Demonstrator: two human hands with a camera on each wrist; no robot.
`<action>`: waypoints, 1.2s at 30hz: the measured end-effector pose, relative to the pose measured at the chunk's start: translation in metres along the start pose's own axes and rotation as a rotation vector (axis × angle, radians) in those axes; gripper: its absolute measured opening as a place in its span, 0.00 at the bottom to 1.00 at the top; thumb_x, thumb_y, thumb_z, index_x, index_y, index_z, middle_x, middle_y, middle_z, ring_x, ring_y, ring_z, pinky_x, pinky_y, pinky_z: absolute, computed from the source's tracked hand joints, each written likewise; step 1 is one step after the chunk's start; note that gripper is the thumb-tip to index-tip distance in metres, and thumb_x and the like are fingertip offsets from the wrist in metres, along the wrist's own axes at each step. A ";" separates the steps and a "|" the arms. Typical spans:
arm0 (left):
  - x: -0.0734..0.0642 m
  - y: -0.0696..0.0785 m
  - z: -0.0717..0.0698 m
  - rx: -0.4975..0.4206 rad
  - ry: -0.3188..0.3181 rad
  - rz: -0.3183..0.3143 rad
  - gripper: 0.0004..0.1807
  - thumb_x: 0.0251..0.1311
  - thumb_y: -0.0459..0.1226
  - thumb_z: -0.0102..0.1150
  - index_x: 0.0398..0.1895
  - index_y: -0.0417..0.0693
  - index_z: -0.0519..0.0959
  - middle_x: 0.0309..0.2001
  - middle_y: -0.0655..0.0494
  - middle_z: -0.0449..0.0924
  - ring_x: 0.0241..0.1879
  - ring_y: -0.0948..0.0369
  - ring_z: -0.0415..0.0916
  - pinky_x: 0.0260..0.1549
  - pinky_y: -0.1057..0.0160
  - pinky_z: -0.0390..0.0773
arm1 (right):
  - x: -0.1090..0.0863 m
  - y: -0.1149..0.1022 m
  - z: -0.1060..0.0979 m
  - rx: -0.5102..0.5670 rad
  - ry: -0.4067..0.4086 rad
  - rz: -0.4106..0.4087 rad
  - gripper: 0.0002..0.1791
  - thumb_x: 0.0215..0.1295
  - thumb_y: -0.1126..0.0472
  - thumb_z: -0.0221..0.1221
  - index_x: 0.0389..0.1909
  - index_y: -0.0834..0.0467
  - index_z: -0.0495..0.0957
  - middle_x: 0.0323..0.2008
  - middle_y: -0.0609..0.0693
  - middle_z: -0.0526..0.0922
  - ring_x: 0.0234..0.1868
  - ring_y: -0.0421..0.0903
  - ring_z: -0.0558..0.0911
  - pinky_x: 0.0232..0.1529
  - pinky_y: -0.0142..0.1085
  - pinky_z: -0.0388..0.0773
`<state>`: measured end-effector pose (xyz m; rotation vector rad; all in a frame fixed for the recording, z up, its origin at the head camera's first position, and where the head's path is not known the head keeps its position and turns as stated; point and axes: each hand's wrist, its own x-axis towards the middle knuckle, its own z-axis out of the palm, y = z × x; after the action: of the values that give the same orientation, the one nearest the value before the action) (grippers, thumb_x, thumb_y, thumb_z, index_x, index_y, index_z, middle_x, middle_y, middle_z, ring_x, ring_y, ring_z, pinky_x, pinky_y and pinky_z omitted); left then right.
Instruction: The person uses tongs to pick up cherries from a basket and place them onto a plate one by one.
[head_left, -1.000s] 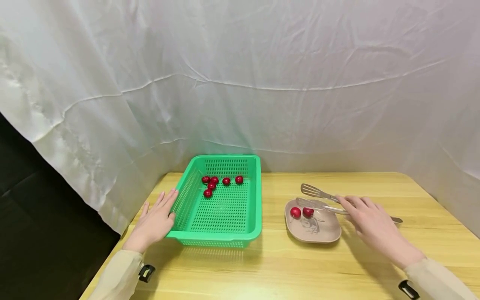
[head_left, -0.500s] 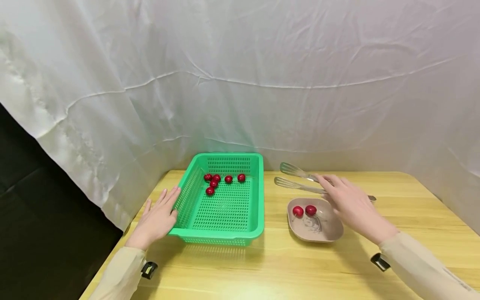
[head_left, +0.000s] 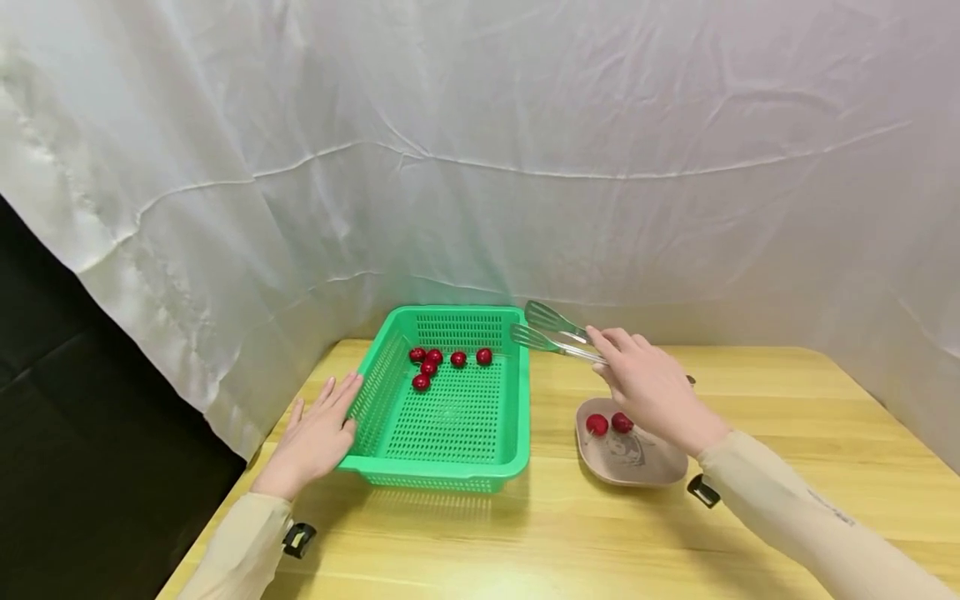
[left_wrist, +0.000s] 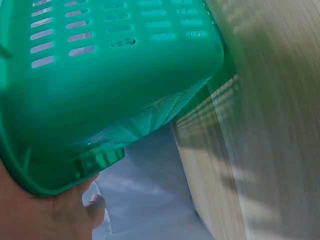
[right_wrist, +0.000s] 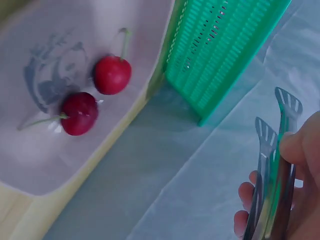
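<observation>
My right hand (head_left: 648,385) grips metal tongs (head_left: 566,348) with slotted ends, spread apart with nothing between them. The tong tips overlap the right back rim of the green basket (head_left: 472,475) in the head view. Several red cherries (head_left: 458,359) lie in the back part of that basket. My left hand (head_left: 311,442) rests on the basket's left rim with its fingers straight. Below my right forearm stands a beige dish (head_left: 637,475) holding two cherries (right_wrist: 112,75), one brighter red than the other, both with stems. A grey printed drawing marks the dish's bottom.
The wooden table (head_left: 570,542) carries the basket on the left and the dish on the right. White cloth (head_left: 480,208) hangs behind the table and along its sides. A black surface (head_left: 90,442) shows at the far left.
My right hand has carried the tongs left and away from me, from over the dish to the basket's right back rim. My left hand stays on the basket's left rim.
</observation>
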<state>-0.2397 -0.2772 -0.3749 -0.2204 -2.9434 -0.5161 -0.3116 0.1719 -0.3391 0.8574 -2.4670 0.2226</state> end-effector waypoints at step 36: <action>0.000 0.001 -0.001 -0.016 0.008 -0.002 0.34 0.71 0.37 0.42 0.79 0.48 0.49 0.78 0.51 0.43 0.76 0.44 0.36 0.64 0.29 0.27 | 0.106 -0.050 0.038 -0.125 -0.246 -0.219 0.30 0.67 0.57 0.62 0.69 0.55 0.70 0.59 0.52 0.77 0.55 0.51 0.76 0.41 0.45 0.77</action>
<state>-0.2397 -0.2770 -0.3738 -0.2160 -2.9330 -0.5396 -0.3675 0.0644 -0.3176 1.1479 -2.5501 -0.1208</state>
